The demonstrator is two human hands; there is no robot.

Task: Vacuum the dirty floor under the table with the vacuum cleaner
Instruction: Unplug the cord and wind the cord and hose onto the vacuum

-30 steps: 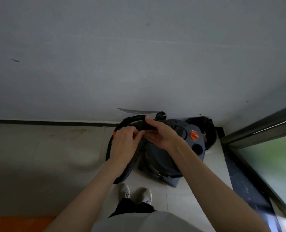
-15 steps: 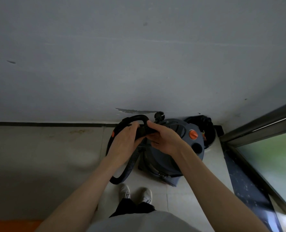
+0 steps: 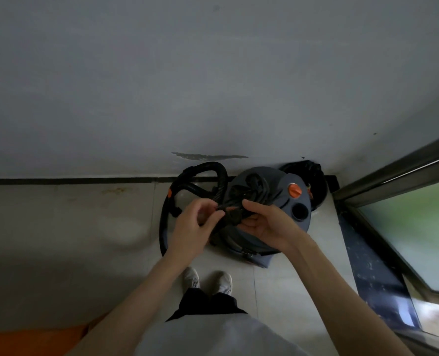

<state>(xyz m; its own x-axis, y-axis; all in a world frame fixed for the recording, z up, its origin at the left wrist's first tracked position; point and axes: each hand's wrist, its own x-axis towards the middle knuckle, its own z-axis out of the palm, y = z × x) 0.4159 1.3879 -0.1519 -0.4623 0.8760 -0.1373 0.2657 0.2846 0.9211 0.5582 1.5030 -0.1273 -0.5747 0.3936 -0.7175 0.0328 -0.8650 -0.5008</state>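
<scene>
Vacuum cleaner (image 3: 269,209) cord bundle (image 3: 235,214) pinched by left hand (image 3: 191,227), right hand (image 3: 269,227).

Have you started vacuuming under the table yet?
Not yet. The vacuum cleaner stands by the wall. Both hands, left hand and right hand, hold a dark bundled cord above it, apparently undoing it. The hose lies looped beside the vacuum. No table is in view, so all vacuuming remains.
</scene>
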